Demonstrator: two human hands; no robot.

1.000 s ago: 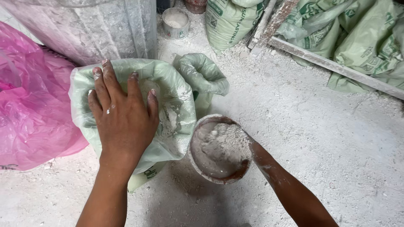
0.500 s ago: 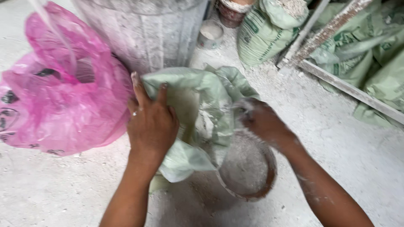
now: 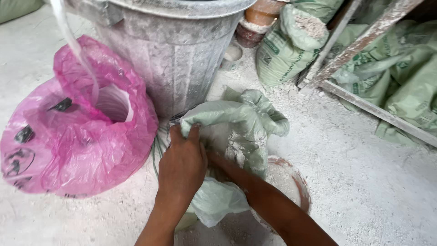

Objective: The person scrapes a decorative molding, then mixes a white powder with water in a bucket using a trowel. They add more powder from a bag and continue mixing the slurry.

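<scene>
- We see the left hand [image 3: 182,164] gripping the rim of the green sack [image 3: 236,132]; the sack stands just in front of the metal bin [image 3: 173,50]
- We cannot tell the right hand's state; it reaches inside the sack, hidden
- Bowl [image 3: 298,187] beside the sack; pink bag [image 3: 68,136] left of the bin

The right hand, which a second ago held the powder-filled bowl [image 3: 291,187] from below, now reaches into the mouth of the pale green sack [image 3: 236,132], while the left hand [image 3: 182,166] has shifted to grip the sack's edge.
</scene>
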